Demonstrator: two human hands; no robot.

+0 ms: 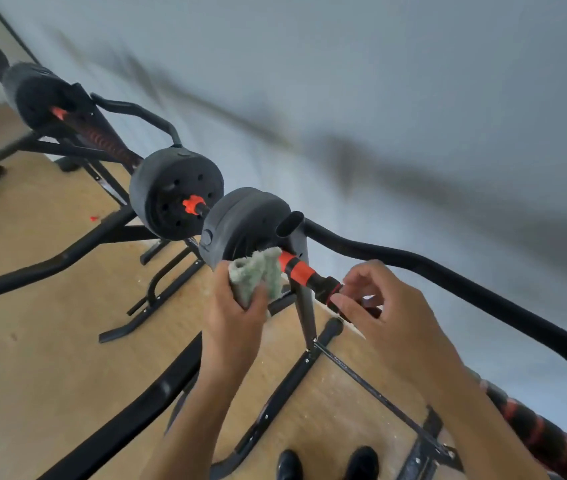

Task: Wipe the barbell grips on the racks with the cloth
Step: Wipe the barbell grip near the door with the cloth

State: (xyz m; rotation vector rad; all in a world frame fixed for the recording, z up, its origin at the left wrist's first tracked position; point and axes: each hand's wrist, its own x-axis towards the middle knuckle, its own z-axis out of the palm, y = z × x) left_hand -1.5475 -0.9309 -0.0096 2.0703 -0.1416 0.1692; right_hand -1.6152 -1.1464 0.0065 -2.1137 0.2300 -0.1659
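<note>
A pale green cloth (257, 275) is bunched in my left hand (237, 313), which presses it against the near barbell where its orange collar (294, 266) meets the grey weight plate (240, 226). My right hand (389, 313) curls its fingers round the black and red grip (327, 289) just right of the collar. The same bar's wrapped grip (531, 431) runs on to the lower right, partly behind my right forearm. A second barbell (105, 140) lies on a rack further left.
Black rack legs and crossbars (157, 289) spread over the wooden floor (32, 341). A curved black rail (448, 271) runs behind the bar along the pale wall. My shoes (327, 462) stand at the bottom edge. Another plate (174, 192) hangs close to the left.
</note>
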